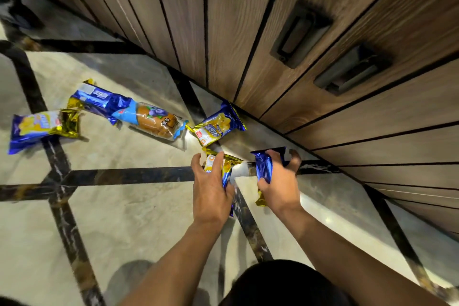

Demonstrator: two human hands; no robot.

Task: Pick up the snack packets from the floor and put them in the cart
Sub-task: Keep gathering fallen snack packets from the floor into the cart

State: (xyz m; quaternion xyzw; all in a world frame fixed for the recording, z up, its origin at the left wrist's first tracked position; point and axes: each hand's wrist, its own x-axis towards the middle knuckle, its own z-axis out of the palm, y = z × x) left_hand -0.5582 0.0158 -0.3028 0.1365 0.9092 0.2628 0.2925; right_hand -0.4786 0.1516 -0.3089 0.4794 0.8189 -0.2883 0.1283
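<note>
Three snack packets remain on the floor (124, 218). The nearest is the yellow-and-blue packet (218, 124), lying against the foot of the wooden cabinet (248, 32). It sits just ahead of the left hand (211, 189) and slightly toward the cabinet; its long axis runs diagonally, from a low yellow end near the hands up to a blue end at the cabinet base.

The bread packet (139, 114) lies farther out on the person's left, long axis diagonal, one end close to the yellow-and-blue packet. The far-left packet (42, 126) lies beyond it, well apart from both hands.

The left hand is clamped on a gold-and-blue packet (228, 166), fingers curled over its top. The right hand (278, 179) is clamped on a blue foil packet (264, 166), thumb across it.

Judgement: the left hand is nearer to every remaining packet. Both hands are occupied, so a further pick requires either stacking against the held packet or first unloading into the cart, which is not in view.
</note>
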